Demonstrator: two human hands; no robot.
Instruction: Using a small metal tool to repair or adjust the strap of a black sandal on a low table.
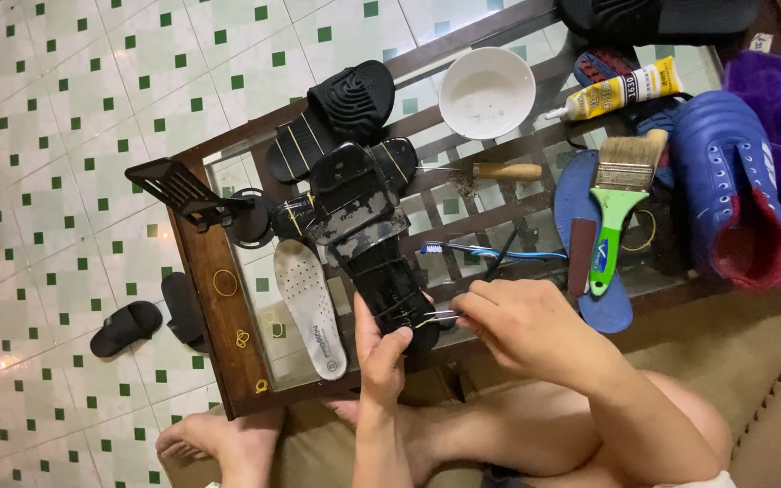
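At table edge: left hand (381, 357) clamps black sandal (374, 244), long axis running away from grip. Right hand (522, 321) pinches thin needle (436, 316) just right, tip at sole.

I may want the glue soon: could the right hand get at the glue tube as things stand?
Probably not freely: the right hand is pinching a thin needle-like tool at the black sandal. The glue tube lies uncovered across the table, beyond the green-handled brush.

Black sandal (368, 230): glossy, scuffed plastic. Table (228, 316): dark wood frame, clear glass top. Bowl (487, 92): smooth white.
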